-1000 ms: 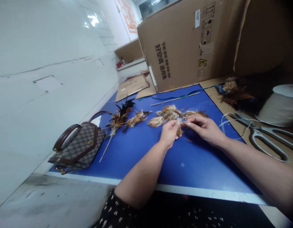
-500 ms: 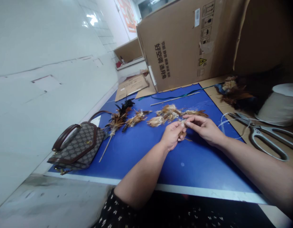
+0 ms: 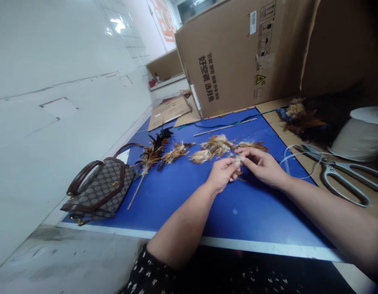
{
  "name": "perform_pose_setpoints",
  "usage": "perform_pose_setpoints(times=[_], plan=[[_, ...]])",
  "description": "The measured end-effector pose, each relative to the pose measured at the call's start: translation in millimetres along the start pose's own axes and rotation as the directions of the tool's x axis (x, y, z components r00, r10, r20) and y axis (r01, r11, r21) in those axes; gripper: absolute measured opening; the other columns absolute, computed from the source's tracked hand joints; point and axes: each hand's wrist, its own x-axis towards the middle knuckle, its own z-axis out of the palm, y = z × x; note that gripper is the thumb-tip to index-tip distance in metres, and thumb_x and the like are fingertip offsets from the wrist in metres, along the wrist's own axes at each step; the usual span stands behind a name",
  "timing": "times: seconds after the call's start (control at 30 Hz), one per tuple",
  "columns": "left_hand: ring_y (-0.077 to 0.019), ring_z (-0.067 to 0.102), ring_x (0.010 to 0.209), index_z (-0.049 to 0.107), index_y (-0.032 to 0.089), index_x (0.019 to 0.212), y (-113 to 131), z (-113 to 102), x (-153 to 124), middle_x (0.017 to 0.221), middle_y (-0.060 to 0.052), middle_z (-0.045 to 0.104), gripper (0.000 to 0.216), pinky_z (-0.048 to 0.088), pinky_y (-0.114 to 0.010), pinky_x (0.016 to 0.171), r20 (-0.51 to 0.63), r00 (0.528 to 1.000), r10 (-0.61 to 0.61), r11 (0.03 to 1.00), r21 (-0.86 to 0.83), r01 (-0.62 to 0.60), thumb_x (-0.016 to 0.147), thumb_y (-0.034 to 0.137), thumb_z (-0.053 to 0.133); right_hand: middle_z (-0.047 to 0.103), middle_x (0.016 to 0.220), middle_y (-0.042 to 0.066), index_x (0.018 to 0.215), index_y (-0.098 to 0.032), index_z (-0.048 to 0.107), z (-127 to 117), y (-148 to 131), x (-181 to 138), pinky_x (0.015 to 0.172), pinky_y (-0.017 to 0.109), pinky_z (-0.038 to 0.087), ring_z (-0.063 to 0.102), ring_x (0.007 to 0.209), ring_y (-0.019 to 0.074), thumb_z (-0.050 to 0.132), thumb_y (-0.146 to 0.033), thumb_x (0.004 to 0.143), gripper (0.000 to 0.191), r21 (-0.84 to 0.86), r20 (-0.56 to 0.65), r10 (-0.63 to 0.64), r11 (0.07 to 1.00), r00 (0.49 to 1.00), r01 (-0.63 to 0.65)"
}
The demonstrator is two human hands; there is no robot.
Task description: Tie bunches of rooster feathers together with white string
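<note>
Pinching a small tuft of brown feathers between them, the left hand and right hand meet just above the blue bench. A soft, steady grip should keep it neat, near the loose feather pile.

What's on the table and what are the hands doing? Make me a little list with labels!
left hand: left hand pinches a small feather tuft
right hand: right hand pinches the same tuft from the other side
feathers: brown feathers lie just beyond the hands; a darker bunch on a thin stick lies farther left
mat: blue mat under the hands
handbag: handbag at the mat's left edge
scissors: scissors to the right, off the mat
spool: white spool behind the scissors
box: big cardboard box at the back
</note>
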Motion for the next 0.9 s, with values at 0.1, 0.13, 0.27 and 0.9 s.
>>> perform_pose_setpoints(times=[0.1, 0.13, 0.27, 0.9], plan=[[-0.0047, 0.048, 0.047, 0.072, 0.012, 0.095, 1, -2, 2, 0.07, 0.002, 0.062, 0.054, 0.027, -0.02, 0.044, -0.08, 0.995, 0.065, 0.998, 0.006, -0.065, 0.072, 0.058, 0.091, 0.077, 0.102, 0.01, 0.094, -0.021, 0.07, -6, -1, 2, 0.094, 0.042, 0.056, 0.071, 0.096, 0.0264, 0.067, -0.06, 0.097, 0.039, -0.084, 0.014, 0.025, 0.996, 1.0, -0.024], [-0.0044, 0.047, 0.047, 0.073, 0.013, 0.096, 2, -3, 3, 0.071, 0.002, 0.062, 0.054, 0.027, -0.02, 0.045, -0.114, 0.99, 0.087, 0.996, 0.008, -0.086, 0.073, 0.058, 0.09, 0.075, 0.093, 0.007, 0.095, -0.021, 0.071, -11, -2, 2, 0.087, 0.04, 0.056, 0.069, 0.086, 0.0241, 0.068, -0.06, 0.096, 0.039, -0.117, 0.072, 0.043, 0.992, 0.997, -0.034], [-0.0041, 0.046, 0.048, 0.073, 0.014, 0.097, 5, -6, 5, 0.072, 0.002, 0.061, 0.051, 0.027, -0.02, 0.045, -0.237, 0.962, 0.138, 0.99, 0.027, -0.136, 0.076, 0.058, 0.088, 0.072, 0.088, 0.006, 0.094, -0.019, 0.074, -38, -8, 7, 0.08, 0.035, 0.055, 0.065, 0.08, 0.0212, 0.077, -0.055, 0.089, 0.037, -0.236, 0.497, 0.127, 0.972, 0.859, -0.007], [-0.0061, 0.053, 0.049, 0.073, 0.015, 0.097, -1, -3, 4, 0.086, -0.005, 0.076, 0.041, 0.038, -0.022, 0.049, -0.201, 0.966, 0.164, 0.967, 0.228, -0.117, 0.086, 0.054, 0.078, 0.072, 0.083, 0.008, 0.088, -0.023, 0.07, -34, 15, 5, 0.074, 0.036, 0.052, 0.065, 0.076, 0.0239, 0.062, -0.034, 0.098, 0.018, -0.358, 0.489, -0.061, 0.896, 0.87, 0.264]])
